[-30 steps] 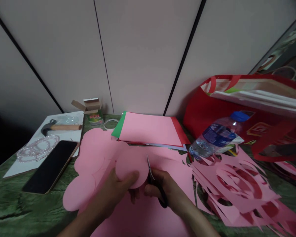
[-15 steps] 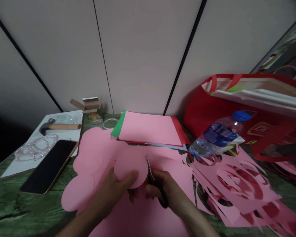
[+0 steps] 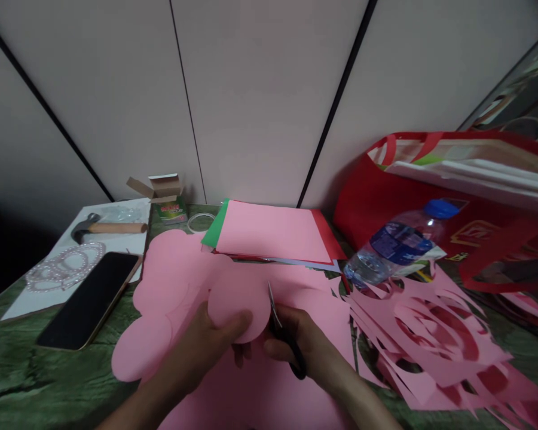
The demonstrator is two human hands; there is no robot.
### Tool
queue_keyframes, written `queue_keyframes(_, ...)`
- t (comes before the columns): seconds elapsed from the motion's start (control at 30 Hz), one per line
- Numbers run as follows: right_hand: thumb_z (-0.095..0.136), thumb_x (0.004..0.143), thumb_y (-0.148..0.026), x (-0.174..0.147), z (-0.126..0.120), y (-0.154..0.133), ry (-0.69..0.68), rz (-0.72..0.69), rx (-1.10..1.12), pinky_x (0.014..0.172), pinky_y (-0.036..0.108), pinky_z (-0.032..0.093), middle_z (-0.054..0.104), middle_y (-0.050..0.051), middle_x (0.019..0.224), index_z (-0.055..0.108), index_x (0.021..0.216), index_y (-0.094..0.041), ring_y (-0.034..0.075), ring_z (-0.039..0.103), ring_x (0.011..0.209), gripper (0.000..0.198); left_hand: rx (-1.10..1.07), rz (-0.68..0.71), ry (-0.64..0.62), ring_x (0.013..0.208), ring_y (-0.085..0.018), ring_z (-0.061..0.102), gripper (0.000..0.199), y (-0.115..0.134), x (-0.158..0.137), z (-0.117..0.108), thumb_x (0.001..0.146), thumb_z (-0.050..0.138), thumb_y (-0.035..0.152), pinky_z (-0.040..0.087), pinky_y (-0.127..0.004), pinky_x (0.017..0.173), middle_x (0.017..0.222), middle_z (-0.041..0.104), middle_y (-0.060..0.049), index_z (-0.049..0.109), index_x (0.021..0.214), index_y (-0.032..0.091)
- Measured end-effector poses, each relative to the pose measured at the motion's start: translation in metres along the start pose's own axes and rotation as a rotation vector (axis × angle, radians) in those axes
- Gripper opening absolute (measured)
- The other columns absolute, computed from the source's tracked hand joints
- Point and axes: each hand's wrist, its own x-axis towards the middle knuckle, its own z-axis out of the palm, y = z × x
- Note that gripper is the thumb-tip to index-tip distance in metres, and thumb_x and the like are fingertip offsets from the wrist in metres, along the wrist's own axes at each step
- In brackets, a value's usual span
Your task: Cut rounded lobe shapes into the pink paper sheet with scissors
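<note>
Between the thumb and fingers of my left hand (image 3: 222, 334) is a round pink paper disc (image 3: 237, 298), held above the pink sheets. My right hand (image 3: 300, 340) grips black-handled scissors (image 3: 291, 349), whose blades point up and away along the disc's right edge. Whether the blades are parted is hard to see. Beneath both hands lie large pink paper sheets (image 3: 314, 298). Several pink paper circles (image 3: 142, 346) overlap to the left of my left hand.
Pink offcuts (image 3: 434, 340) heap up at the right, near a leaning water bottle (image 3: 397, 245) and a red bag (image 3: 367, 185). Coloured paper (image 3: 271, 233) is stacked at the back. A phone (image 3: 89, 301), beads (image 3: 65, 269), a hammer (image 3: 112, 227) and a small opened box (image 3: 170, 206) occupy the left.
Both hands stay almost in place. The scissors' blades have shifted very slightly along the disc's right edge, and the view has moved a little.
</note>
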Motion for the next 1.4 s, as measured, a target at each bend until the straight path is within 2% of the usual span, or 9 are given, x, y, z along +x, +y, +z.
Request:
queue_keyframes(0.33, 0.074, 0.058, -0.041, -0.0015, 0.0003, -0.0018, 0.026, 0.061, -0.059, 0.047, 0.022, 0.024, 0.039, -0.005, 0.059, 0.056, 0.073, -0.015, 0.009, 0.031, 0.053, 0.035, -0.001, -0.003, -0.010, 0.043, -0.014, 0.052, 0.026, 0.0038, -0.0021, 0.0006, 0.077, 0.050, 0.029, 0.043, -0.027, 0.048, 0.043, 0.058, -0.001, 0.061, 0.059, 0.013)
queue_keyframes(0.47, 0.072, 0.060, -0.040, -0.0015, 0.0003, -0.0019, 0.012, 0.041, -0.056, 0.048, 0.022, 0.024, 0.038, -0.005, 0.059, 0.057, 0.073, -0.015, 0.009, 0.030, 0.052, 0.032, -0.005, -0.007, -0.011, 0.043, -0.014, 0.052, 0.024, 0.0024, -0.0022, -0.0004, 0.077, 0.050, 0.029, 0.044, -0.027, 0.048, 0.045, 0.058, -0.001, 0.061, 0.063, 0.013)
queue_keyframes(0.83, 0.069, 0.062, -0.045, -0.0022, 0.0002, 0.0005, 0.040, 0.053, -0.082, 0.053, 0.026, 0.035, 0.044, -0.004, 0.054, 0.059, 0.070, -0.015, 0.012, 0.040, 0.053, 0.033, 0.003, 0.009, -0.014, 0.042, -0.014, 0.052, 0.025, 0.0006, -0.0007, -0.0020, 0.077, 0.051, 0.031, 0.043, -0.027, 0.046, 0.045, 0.058, 0.000, 0.060, 0.063, 0.014)
queue_keyframes(1.07, 0.067, 0.067, -0.038, -0.0018, 0.0026, 0.0018, 0.026, 0.043, -0.056, 0.050, 0.023, 0.032, 0.053, -0.001, 0.061, 0.057, 0.071, -0.013, 0.011, 0.043, 0.055, 0.027, 0.018, -0.007, -0.002, 0.042, -0.014, 0.052, 0.026, 0.0012, 0.0000, -0.0016, 0.076, 0.051, 0.032, 0.043, -0.026, 0.045, 0.046, 0.058, -0.001, 0.059, 0.060, 0.013)
queue_keyframes(1.4, 0.066, 0.066, -0.038, -0.0022, -0.0010, 0.0061, 0.070, 0.071, -0.077, 0.047, 0.022, 0.035, 0.051, -0.002, 0.057, 0.056, 0.069, -0.013, 0.010, 0.045, 0.051, 0.027, 0.003, -0.011, -0.019, 0.042, -0.014, 0.052, 0.029, 0.0032, -0.0021, -0.0021, 0.077, 0.051, 0.034, 0.043, -0.026, 0.045, 0.046, 0.059, -0.002, 0.060, 0.059, 0.013)
